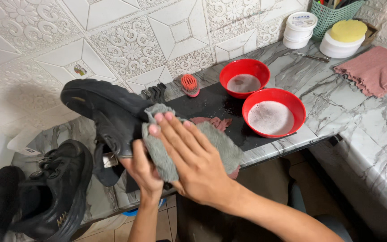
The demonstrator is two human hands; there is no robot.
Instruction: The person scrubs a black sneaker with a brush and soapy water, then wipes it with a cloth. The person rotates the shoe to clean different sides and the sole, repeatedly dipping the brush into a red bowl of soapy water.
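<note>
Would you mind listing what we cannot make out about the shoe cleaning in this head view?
- Left hand: its fingers are hidden behind the black shoe and the grey cloth.
- The shoe's side under the cloth: covered by the cloth and the right hand.
- Pink rag: mostly hidden under the cloth.
- Second black shoe: cut off by the bottom edge.
- Green basket: contents cut off by the top edge.
</note>
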